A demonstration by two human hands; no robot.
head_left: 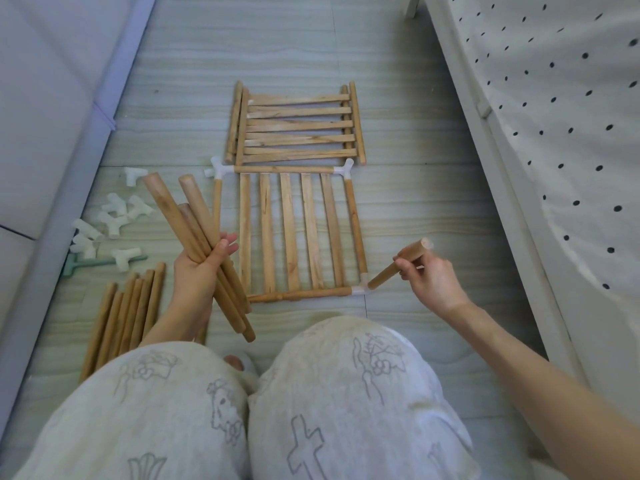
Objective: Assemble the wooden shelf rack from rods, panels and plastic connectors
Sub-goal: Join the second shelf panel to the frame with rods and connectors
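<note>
Head view: the right hand (pixel 427 276) pinches a short rod (pixel 398 266) between thumb and fingertips, its lower end at, perhaps already inside, the near-right connector (pixel 360 287) of the slatted panel frame (pixel 289 233) lying flat on the floor (pixel 415 188). The left hand (pixel 201 268) grips a bundle of about 3 rods (pixel 194 230), fingers curled round them. The step in hand looks like fitting an upright; next it needs aligning with the socket and pushing home. Spare connectors (pixel 110 220) lie nearby to the left.

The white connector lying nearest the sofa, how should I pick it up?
Pinch the white connector from above by its thick middle, where the stubby arms meet. It lies flat and alone on the floor, so nothing blocks fingers coming down. That is my best guess.
</note>
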